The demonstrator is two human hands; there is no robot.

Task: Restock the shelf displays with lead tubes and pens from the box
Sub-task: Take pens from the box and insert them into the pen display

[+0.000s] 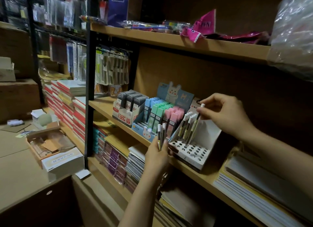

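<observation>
Left hand (156, 156), nearest the camera, gripped a small bundle of spare pens (161, 135), caps up. Right hand (223, 113) pinched one pen (194, 125) at its white cap, tip down in the holed display stand (191, 152), just below the pinch. Judgement: keep the pen aligned over a free hole, seat it fully, then release.

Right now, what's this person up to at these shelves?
A person is refilling a white display stand on the middle shelf. The right hand pinches the white cap of one pen and stands it in a hole of the stand, beside a few already there. The left hand holds a small bunch of pens ready. Most holes are empty.
</observation>
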